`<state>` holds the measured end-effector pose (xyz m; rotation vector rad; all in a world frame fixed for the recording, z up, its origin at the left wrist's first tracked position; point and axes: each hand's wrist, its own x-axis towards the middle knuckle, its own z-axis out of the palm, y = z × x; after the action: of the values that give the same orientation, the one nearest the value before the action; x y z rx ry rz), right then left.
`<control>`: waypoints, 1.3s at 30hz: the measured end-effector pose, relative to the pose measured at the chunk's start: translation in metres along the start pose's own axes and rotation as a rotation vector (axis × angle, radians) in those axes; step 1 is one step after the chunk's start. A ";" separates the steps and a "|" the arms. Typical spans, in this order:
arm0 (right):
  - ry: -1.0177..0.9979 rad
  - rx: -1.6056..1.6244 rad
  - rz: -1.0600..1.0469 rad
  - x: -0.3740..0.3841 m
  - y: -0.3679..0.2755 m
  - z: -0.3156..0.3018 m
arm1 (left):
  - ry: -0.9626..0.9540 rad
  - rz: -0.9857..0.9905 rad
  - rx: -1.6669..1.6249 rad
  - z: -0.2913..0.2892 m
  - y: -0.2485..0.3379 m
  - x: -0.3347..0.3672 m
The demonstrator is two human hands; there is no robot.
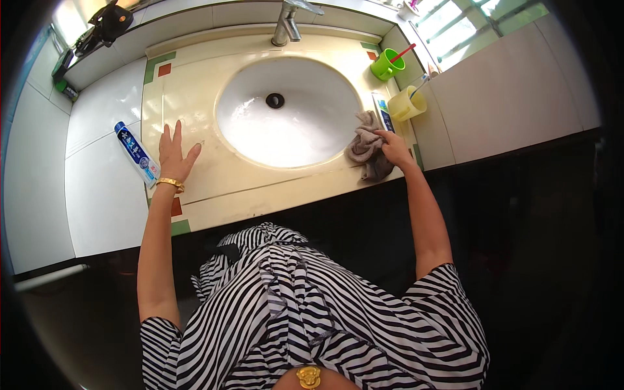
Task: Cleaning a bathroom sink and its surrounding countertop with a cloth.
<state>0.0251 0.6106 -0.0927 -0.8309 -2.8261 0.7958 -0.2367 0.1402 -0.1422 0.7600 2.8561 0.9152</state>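
— Right of the sink (292, 140), what do we have?
— One grey-brown cloth (367, 149), bunched on the desk (214, 195) by the rim. Our right hand (394, 149) is on it: grip closed on the folds, some of the fingers hidden.
— Around it?
— Small tube (383, 112) just beside it, then a yellow cup (406, 105). Green cup (387, 66) further back, red brush (404, 52) in it.
— And our left hand (174, 159)?
— Left of the sink, palm down, grip spread wide with nothing in it. We can't tell how firmly it presses. Gold bracelet (171, 183) on that wrist; blue-and-white tube (136, 155) near it, on the left.
— Back edge?
— Metal faucet (285, 27) behind the bowl. Dark drain (275, 101) visible inside.
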 end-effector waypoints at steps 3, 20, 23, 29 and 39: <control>0.255 -0.277 -0.076 -0.026 0.010 0.032 | 0.239 0.129 -0.098 -0.034 0.030 -0.028; -0.158 0.254 -0.731 -0.110 -0.243 0.180 | 0.282 -0.550 0.178 -0.039 -0.050 -0.026; -0.217 0.401 -0.747 -0.113 -0.252 0.184 | 0.245 -0.590 0.235 -0.042 -0.016 -0.013; -0.071 0.175 -0.648 -0.125 -0.210 0.152 | 0.194 -0.659 0.272 -0.035 0.002 0.004; -0.068 -0.141 -0.642 -0.089 -0.231 0.181 | 0.263 -0.772 0.205 -0.038 0.000 0.010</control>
<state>-0.0512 0.3158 -0.1263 0.1193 -2.9414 0.5323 -0.2526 0.1247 -0.1094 -0.4972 3.0565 0.6342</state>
